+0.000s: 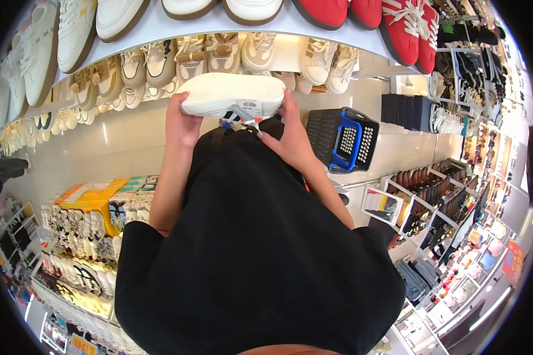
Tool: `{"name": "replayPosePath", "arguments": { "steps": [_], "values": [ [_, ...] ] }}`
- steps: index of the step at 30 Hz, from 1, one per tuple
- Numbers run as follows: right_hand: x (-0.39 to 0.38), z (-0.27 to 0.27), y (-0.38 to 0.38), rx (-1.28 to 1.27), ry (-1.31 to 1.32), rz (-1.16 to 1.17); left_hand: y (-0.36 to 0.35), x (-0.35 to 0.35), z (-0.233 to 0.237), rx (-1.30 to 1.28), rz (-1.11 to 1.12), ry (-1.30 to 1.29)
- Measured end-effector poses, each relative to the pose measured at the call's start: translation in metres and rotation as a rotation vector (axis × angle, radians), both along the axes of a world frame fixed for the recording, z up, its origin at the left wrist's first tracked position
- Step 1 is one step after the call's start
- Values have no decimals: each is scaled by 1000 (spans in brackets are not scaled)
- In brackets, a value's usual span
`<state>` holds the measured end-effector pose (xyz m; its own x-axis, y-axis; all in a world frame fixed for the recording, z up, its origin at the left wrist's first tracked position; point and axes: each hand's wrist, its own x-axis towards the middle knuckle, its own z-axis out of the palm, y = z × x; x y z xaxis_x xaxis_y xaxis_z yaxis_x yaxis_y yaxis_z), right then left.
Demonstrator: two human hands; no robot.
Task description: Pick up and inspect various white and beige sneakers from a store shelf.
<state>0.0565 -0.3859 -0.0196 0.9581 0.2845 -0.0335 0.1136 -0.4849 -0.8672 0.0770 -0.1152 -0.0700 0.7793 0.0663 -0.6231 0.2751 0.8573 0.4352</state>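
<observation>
A white shoe [231, 93] is held out in front of my body, lying crosswise with what looks like its pale sole turned up toward me. My left hand [184, 121] is closed on its left end, thumb at the edge. At the other end my right hand [288, 133] grips the shoe, with the thumb lower down near a lace or strap. A white price tag [250, 107] with small print, too small to read, is on the shoe's near side. The shoe's upper is mostly hidden underneath.
A white shelf [243, 31] with white sneakers and red sneakers [401, 29] juts out ahead. Beige sneakers [259, 50] stand on the tier below. On the floor to the right is a black shopping basket [326, 135] with a blue handle. Slipper racks [80, 222] stand behind left.
</observation>
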Motion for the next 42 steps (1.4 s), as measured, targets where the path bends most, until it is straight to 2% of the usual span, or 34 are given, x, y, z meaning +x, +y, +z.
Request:
{"name": "replayPosePath", "arguments": {
  "steps": [2,5,8,10,13,15,17,18,21,24,26,28,29,31,34,37,40,42],
  "values": [
    [-2,-7,-7,227,381,-94,-7,2,12,92,-12,-87],
    [15,11,-10,723,919,-232,-38,10,32,318,-78,-263],
    [31,-22,-24,1028,1000,-247,-71,10,43,528,-184,-492],
    [47,-39,-33,1192,1074,-263,-86,7,47,783,-326,-756],
    [63,-41,-35,1217,963,-230,-99,15,43,1257,-574,-1206],
    [74,-42,-35,1199,926,-305,-110,19,39,1465,-696,-1458],
    [91,-59,-42,1130,915,-330,-121,21,31,1688,-744,-1557],
    [99,-63,-44,1216,945,-336,-126,23,28,1804,-765,-1602],
    [121,-73,-51,1226,884,-308,-135,29,25,1842,-772,-1365],
    [145,-92,-65,1250,877,-318,-138,36,21,1639,-723,-1080],
    [163,-111,-77,1261,867,-323,-144,40,1,1499,-703,-772],
    [173,-113,-78,1059,779,-376,-144,46,-41,1326,-714,-558],
    [179,-114,-78,958,734,-400,-147,50,-51,1128,-731,-441],
    [189,-128,-81,965,754,-343,-150,58,-63,737,-742,-209],
    [196,-127,-75,880,777,-372,-153,68,-81,559,-811,-73],
    [203,-148,-78,981,813,-307,-162,78,-87,355,-731,19],
    [204,-149,-82,945,837,-271,-167,86,-74,58,-689,-77],
    [204,-142,-81,948,846,-280,-172,88,-75,78,-626,-64]
  ]
}}
